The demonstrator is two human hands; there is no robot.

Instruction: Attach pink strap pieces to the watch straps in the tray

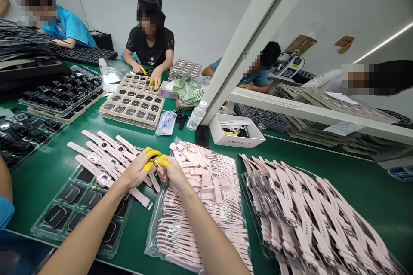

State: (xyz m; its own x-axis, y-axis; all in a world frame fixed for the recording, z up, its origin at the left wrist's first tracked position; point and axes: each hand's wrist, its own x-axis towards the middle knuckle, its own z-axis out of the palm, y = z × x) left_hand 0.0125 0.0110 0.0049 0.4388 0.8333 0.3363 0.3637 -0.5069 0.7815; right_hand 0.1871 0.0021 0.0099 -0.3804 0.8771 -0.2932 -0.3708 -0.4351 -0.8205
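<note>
Both my hands meet above the left edge of a bag of pink straps [206,206], yellow covers on several fingertips. My left hand [142,168] pinches a small dark watch case [154,157]. From the other side, my right hand [171,172] grips the same case. Just left of them, watches with pink straps [103,159] lie spread over a clear tray of dark square pieces [69,193]. To the right of the bag stand stacked trays of pink-strapped watches [300,206].
Across the green table [129,122], a person in black [151,47] handles beige trays [132,105]. A bottle [196,116], a white box [237,131] and a metal post stand beyond the bag. Black watches in trays [61,94] lie at left; an arm shows at the left edge.
</note>
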